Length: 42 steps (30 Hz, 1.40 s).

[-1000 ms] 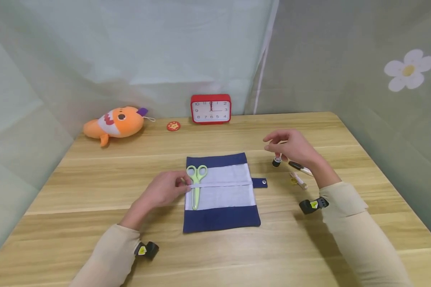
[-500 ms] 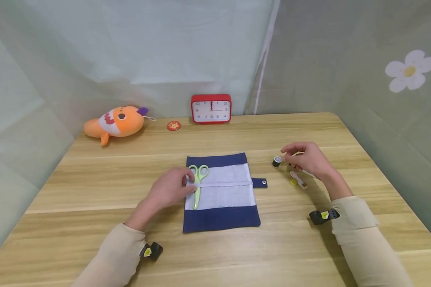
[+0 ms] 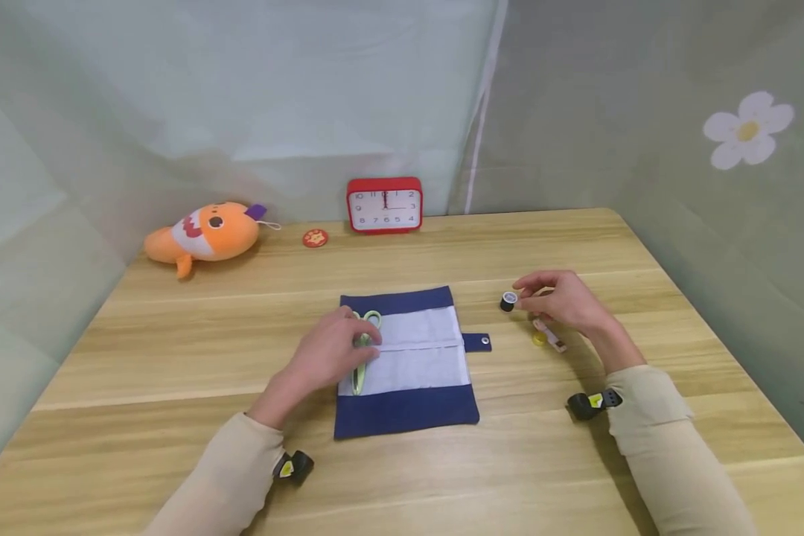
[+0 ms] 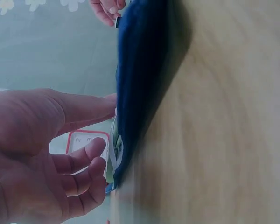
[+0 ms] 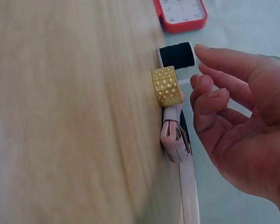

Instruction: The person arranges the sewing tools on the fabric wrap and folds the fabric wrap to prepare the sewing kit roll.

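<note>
Over the left side of an unfolded navy-and-white fabric roll [image 3: 409, 409], my left hand [image 3: 328, 346] lies across green scissors [image 3: 358, 381], partly hiding them. The scissors sit under a narrow white band [image 3: 425, 345]. In the left wrist view the thumb meets the fabric and the other fingers bend loosely. My right hand [image 3: 569, 304] is beside a spool of black thread [image 5: 176, 55], fingertips right at its end, fingers loosely bent around nothing. Nearby are a gold dimpled thimble [image 5: 166, 86], a folded tape measure [image 5: 172, 140] and a long white-handled tool [image 5: 190, 196], hidden by the hand in the head view.
A red clock [image 3: 385, 206] stands at the back of the wooden table [image 3: 402, 484]. To its left lie a round red badge [image 3: 315, 238] and an orange plush toy [image 3: 204, 232]. A snap tab [image 3: 477, 342] sticks out from the roll's right side.
My left hand has moved right, from the roll's left edge to over the scissors. The right hand has lowered from above the spool to beside it. The head view has shifted slightly.
</note>
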Tool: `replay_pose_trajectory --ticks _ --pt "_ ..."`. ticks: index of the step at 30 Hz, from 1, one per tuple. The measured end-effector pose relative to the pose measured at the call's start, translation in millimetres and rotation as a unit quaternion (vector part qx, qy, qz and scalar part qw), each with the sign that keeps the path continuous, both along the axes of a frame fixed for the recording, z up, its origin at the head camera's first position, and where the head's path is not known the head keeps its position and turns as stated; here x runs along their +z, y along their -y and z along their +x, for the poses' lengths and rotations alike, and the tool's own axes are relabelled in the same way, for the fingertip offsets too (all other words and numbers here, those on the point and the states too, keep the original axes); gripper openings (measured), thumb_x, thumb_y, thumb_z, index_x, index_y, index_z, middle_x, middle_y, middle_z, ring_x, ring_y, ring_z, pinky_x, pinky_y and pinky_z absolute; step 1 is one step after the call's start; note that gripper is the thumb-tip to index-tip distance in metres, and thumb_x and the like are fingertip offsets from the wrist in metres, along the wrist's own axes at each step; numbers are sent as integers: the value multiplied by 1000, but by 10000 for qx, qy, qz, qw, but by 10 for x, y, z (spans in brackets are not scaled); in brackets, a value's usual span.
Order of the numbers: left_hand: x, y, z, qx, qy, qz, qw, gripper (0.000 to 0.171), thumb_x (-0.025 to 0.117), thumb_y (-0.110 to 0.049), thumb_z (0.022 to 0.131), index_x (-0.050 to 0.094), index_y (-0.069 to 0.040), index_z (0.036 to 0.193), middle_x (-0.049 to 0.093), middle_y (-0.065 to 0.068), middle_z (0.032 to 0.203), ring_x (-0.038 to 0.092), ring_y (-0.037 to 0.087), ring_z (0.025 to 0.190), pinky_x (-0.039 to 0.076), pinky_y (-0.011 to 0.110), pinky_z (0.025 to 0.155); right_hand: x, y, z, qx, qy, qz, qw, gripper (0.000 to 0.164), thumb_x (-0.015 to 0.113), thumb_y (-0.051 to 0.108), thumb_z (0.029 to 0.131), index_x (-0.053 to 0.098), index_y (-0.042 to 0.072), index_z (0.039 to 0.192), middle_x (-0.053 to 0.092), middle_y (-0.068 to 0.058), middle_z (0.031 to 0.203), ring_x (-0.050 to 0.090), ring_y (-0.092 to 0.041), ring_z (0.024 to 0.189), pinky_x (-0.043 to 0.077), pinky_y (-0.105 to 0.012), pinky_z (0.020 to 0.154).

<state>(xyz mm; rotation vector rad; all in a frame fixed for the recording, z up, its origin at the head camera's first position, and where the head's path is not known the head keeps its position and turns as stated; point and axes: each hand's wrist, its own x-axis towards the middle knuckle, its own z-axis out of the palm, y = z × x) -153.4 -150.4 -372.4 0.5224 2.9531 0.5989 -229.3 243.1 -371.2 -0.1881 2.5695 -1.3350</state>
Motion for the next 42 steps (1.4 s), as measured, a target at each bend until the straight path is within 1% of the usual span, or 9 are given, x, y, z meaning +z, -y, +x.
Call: replay_pose_trajectory --ticks 5,12,15,19,23,28,34,38,42 --pt "-20 -1 -18 -157 -32 82 9998 10 81 -18 91 79 -14 100 62 4 86 55 18 79 46 33 70 4 36 -17 85 168 -212 9996 41 75 8 96 65 -1 134 61 -12 110 62 -14 69 52 -26 57" --pt "-23 -8 -22 -50 110 86 9999 10 82 -18 91 77 -12 97 60 3 82 53 18 76 42 32 67 2 66 -23 181 141 39 9997 39 76 8 95 66 0 132 60 -14 112 60 -15 70 50 -26 56" --pt "-23 -2 -25 -43 121 94 9999 10 82 -18 91 76 -13 97 60 3 81 53 18 75 42 31 66 -5 87 -28 180 158 117 9996 36 75 9 96 67 2 130 59 -14 111 58 -15 67 49 -26 55" --pt "-32 1 -36 -114 77 96 9999 8 81 -18 92 75 -14 96 61 3 80 54 17 74 43 31 65 -10 101 -22 171 228 132 9995 33 74 9 97 68 3 129 59 -13 109 55 -14 59 48 -26 52" --pt "-45 -3 -45 -111 90 100 9998 7 80 -18 93 75 -15 96 61 2 80 54 17 74 43 31 65 -1 110 -21 187 177 120 9996 33 73 11 98 67 2 129 59 -13 107 54 -12 56 47 -27 50" --pt "-45 -4 -44 -69 103 102 9999 7 80 -18 93 75 -15 95 61 2 80 54 17 74 42 31 65 41 155 -27 167 58 117 9998 33 75 17 97 69 5 128 60 -13 112 53 -13 57 47 -28 50" --pt "-32 7 -27 -33 183 105 9998 6 80 -17 93 75 -14 97 61 3 81 54 18 74 42 31 65 166 325 -31 333 -213 196 9990 29 77 23 95 73 12 121 69 -12 114 57 -17 69 47 -29 57" --pt "-32 8 -22 -21 181 87 9998 6 80 -17 93 76 -14 98 60 3 81 54 18 74 42 31 65 234 459 -32 460 -318 2 9984 29 78 22 94 74 10 120 73 -12 111 57 -15 71 48 -28 61" --pt "-42 6 -23 1 189 84 9998 7 80 -18 93 76 -14 98 60 3 81 54 18 74 42 31 64 248 591 -46 524 -390 -298 9974 28 79 21 94 76 9 119 75 -10 104 57 -14 69 49 -29 62"
